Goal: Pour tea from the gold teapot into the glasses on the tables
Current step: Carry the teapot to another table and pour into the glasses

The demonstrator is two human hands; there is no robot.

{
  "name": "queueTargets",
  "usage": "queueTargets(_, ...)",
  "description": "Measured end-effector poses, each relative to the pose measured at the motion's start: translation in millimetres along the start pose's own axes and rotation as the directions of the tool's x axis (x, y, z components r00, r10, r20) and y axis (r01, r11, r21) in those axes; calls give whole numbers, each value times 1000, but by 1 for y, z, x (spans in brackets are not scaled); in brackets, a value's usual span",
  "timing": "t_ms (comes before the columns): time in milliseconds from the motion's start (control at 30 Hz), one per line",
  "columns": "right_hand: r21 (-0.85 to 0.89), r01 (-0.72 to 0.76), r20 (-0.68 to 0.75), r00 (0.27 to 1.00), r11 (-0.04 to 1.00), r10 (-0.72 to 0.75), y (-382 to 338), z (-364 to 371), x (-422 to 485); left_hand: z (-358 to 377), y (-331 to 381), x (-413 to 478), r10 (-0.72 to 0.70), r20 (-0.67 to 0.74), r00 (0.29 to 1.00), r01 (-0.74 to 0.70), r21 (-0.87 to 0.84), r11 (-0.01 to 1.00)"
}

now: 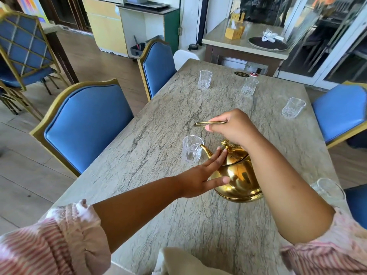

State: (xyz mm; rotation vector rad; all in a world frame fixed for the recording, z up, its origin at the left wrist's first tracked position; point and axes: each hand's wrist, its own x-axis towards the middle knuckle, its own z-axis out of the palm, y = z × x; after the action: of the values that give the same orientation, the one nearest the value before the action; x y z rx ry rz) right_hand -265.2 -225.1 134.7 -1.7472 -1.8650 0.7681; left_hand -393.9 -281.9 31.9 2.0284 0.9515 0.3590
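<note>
Nearest the camera, two forearms in pink-and-white striped sleeves reach over the grey veined stone table [158, 120]. Just beyond them hangs the polished gold metal teapot [239, 175], lifted clear of the tabletop and tipped toward the left. The right hand [232, 128] is curled tight around the teapot's thin gold wire handle [208, 123], which stands up above the lid. The left hand [200, 179] has its fingers spread and nearly straight, fingertips [223, 151] pressed on the lid's edge and thumb against the teapot's belly, gripping nothing.

Touching range of the teapot's spout sits the near clear cut-glass tumbler [192, 148], spout tip right at its rim; a little liquid seems to show inside, though I cannot be sure. To pour well, keep the lid pinned, hold the spout tip over the tumbler's mouth, and tilt slowly from the handle so the stream does not overshoot onto the stone.

Right of the teapot, another clear glass [327, 190] stands at the table edge. Farther off than the teapot stand three more empty cut glasses [294, 108], and blue padded chairs with gold frames [85, 124] line the sides. Beyond those, a small dark round disc [241, 74] lies on the table; its marking is too small to read.
</note>
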Motion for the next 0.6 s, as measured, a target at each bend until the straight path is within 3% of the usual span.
queueTargets(600,-48,59,25,998,997,-58,-13,-28,0,-2,29,7,14,-44,999,-19,-109,994)
